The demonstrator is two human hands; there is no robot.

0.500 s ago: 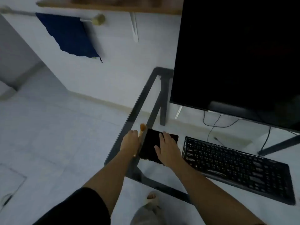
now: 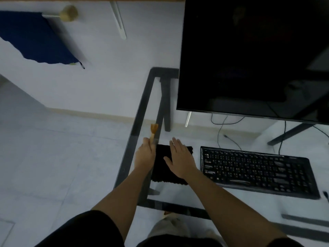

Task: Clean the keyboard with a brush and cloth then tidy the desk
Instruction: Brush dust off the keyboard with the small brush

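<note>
blk cloth [image 2: 170, 164], blk keyboard [image 2: 256, 171], tan brush [image 2: 153, 131]

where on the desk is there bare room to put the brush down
Bare glass lies in front of the keyboard toward the desk's near edge, and between the keyboard and the monitor. The left corner is crowded: the black cloth under the right hand, the left hand holding the brush.

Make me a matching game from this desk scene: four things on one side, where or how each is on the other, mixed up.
1. brush
2. cloth
3. keyboard
4. monitor

a. dark screen, at the back of the desk
b. lies flat under the right hand
c. held in the left hand
d. lies right of the cloth, untouched

Pairs: 1-c, 2-b, 3-d, 4-a
</note>
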